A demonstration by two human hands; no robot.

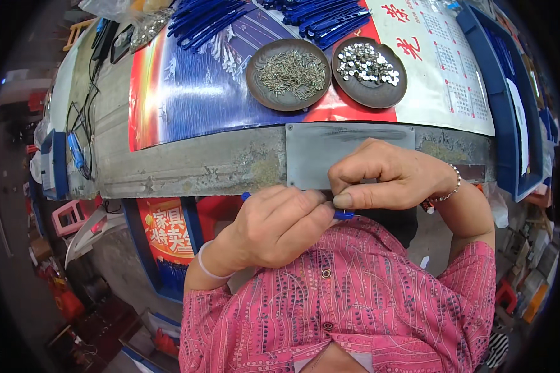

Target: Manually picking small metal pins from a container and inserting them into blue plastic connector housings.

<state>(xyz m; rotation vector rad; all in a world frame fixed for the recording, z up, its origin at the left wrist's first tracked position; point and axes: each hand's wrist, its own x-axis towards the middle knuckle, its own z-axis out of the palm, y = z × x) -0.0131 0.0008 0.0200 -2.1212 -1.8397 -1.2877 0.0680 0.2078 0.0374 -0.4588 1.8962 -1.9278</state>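
Slender blue plastic piece point(344, 216) lies crosswise, gripped in your left hand point(283, 221); your right hand point(379, 177) pinches closed at the piece's right end, content unclear.

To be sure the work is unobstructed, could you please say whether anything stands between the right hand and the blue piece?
Nothing visible does: the right hand is right beside the end of the blue piece, which the left hand holds. Whether the right hand touches it is unclear.
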